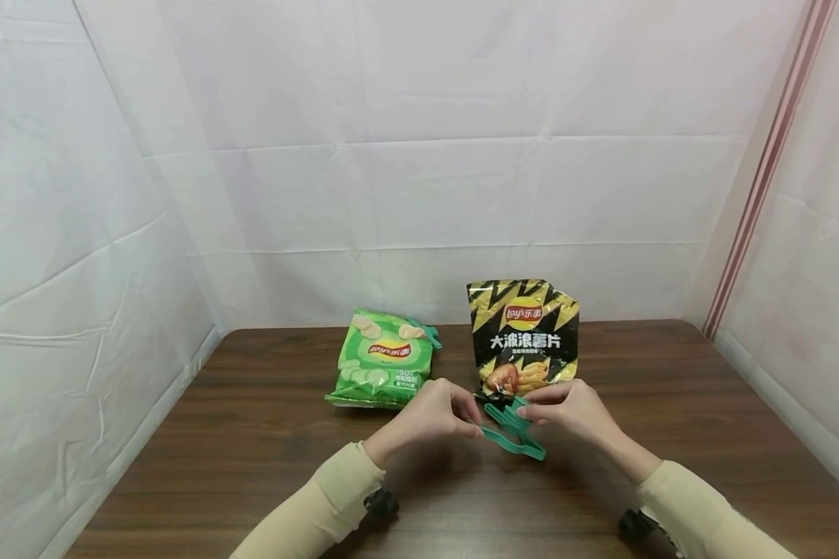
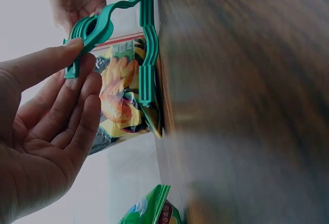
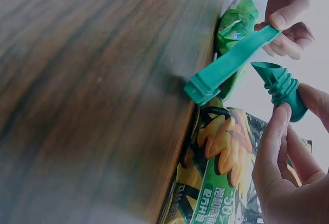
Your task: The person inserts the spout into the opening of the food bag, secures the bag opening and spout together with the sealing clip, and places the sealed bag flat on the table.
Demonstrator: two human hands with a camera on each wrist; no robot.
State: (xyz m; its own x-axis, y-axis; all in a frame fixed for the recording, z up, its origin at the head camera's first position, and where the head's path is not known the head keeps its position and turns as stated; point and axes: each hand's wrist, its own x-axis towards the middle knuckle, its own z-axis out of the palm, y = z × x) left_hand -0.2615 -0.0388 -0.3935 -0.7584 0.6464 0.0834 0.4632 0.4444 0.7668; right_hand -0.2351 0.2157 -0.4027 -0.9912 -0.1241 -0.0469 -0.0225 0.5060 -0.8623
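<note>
Both hands hold a green plastic bag clip (image 1: 509, 420), hinged apart, low over the table in front of the black chip bag (image 1: 524, 334). My left hand (image 1: 436, 411) pinches the free end of one long arm between thumb and fingers. With thumb and fingertips, my right hand (image 1: 576, 407) grips the clip's other part by a ribbed spout (image 3: 284, 90), its slanted mouth showing in the right wrist view. In the left wrist view the grooved arm of the clip (image 2: 147, 59) hangs across the black-and-yellow bag (image 2: 121, 100).
A green chip bag (image 1: 377, 357) lies to the left on the dark wooden table (image 1: 252, 435), with a second teal clip (image 1: 429, 332) at its upper right corner. White cloth walls (image 1: 426, 194) surround the back and sides.
</note>
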